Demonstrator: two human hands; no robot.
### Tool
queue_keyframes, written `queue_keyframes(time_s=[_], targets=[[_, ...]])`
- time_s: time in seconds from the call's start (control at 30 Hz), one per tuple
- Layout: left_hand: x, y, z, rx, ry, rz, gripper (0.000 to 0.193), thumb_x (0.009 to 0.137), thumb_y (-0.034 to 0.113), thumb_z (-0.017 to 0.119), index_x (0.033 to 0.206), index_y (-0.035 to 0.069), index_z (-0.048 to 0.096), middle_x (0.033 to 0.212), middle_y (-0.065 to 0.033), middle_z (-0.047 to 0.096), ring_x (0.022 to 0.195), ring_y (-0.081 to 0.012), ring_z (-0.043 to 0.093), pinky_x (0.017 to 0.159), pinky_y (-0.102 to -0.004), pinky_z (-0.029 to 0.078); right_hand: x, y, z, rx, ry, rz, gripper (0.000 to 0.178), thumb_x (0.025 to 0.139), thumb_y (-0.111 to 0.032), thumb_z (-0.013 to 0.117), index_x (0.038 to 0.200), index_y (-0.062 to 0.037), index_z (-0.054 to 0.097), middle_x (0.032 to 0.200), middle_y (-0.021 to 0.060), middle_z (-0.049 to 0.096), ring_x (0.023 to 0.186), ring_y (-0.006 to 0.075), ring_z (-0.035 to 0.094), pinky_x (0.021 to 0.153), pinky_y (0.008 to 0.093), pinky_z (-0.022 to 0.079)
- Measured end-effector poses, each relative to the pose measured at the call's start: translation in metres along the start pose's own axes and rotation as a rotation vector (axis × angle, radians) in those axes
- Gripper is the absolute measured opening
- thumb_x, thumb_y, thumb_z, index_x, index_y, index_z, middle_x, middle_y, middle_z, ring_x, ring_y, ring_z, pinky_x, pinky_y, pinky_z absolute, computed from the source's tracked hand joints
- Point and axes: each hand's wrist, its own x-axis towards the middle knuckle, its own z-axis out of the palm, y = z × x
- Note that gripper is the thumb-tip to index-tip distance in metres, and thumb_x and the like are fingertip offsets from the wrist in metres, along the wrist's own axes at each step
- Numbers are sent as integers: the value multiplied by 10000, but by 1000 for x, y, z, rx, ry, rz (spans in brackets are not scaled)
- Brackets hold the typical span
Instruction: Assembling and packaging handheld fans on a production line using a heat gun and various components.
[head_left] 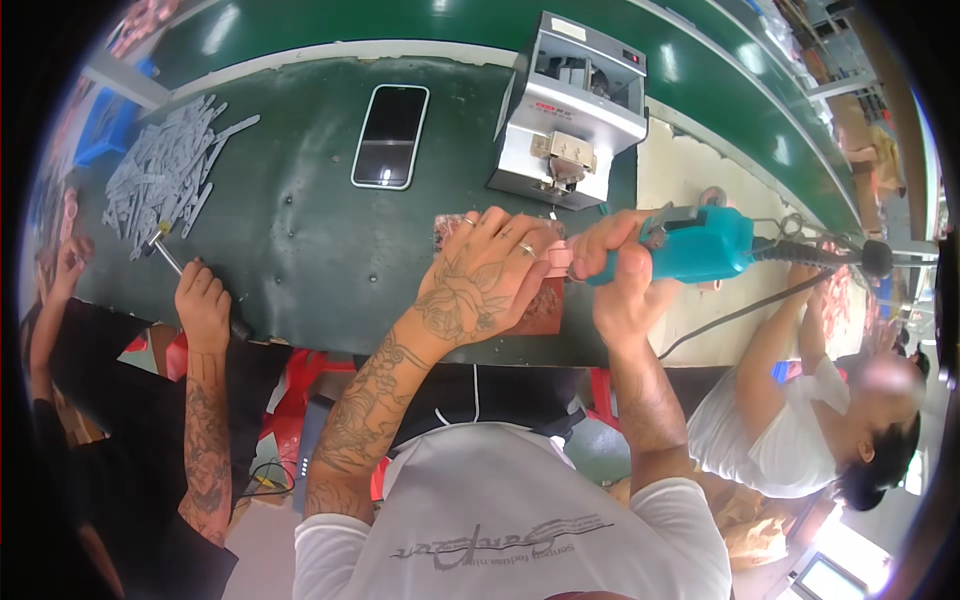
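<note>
In the middle of the bench, my left hand is closed over a small pink plastic piece, its fingers bent and pressed on it. Beneath that hand lies a reddish block, mostly covered. My right hand is wrapped around a teal electric screwdriver, held nearly level. The nose of the driver points left and meets the pink piece or sits right beside it; the tip is hidden by my fingers. A cord runs off to the right from the driver's rear end.
Beyond my hands stands a grey screw-feeder machine. A phone lies left of it on the green mat. Farther left is a pile of grey strips, near a co-worker's hand gripping a hammer. Another person works at right.
</note>
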Motion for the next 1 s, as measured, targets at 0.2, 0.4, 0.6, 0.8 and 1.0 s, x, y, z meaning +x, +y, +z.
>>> queue_keyframes(time_s=[0.2,0.4,0.6,0.8,1.0], targets=[[7,-1,-4,-7,44,-2,276,955,227,630,1199,114,692,1288,-60,621,1105,-286,570,953,-471,462,3,3,3,-61,-54,-70,509,1000,-493,700,1020,-11,536,732,75,574,628,178,558,614,346,494],[-4,-6,6,-151,210,41,195,982,264,640,1125,149,704,1143,-26,682,966,-309,672,827,-479,489,-27,20,-22,-104,105,141,430,1045,-426,628,1056,4,650,969,123,690,878,211,667,762,391,527],[-37,3,-29,30,185,222,374,910,183,635,1284,164,627,1323,-70,647,1120,-291,639,1045,-464,468,-45,-41,-13,258,172,0,628,957,-690,622,1049,-79,513,636,-1,426,538,133,414,505,294,345],[-87,-93,-138,399,434,-146,246,879,42,642,1110,113,687,1166,-98,677,1087,-334,608,954,-468,457,-69,-36,-34,151,116,-41,689,949,-714,614,1024,-40,495,634,34,468,505,156,448,479,287,375],[-89,-153,-153,461,472,-316,333,885,73,695,1214,39,661,1314,-143,628,1273,-377,581,1183,-501,400,-93,-25,-65,23,186,26,626,994,-616,629,1117,-11,523,704,49,495,615,165,499,548,301,403]])
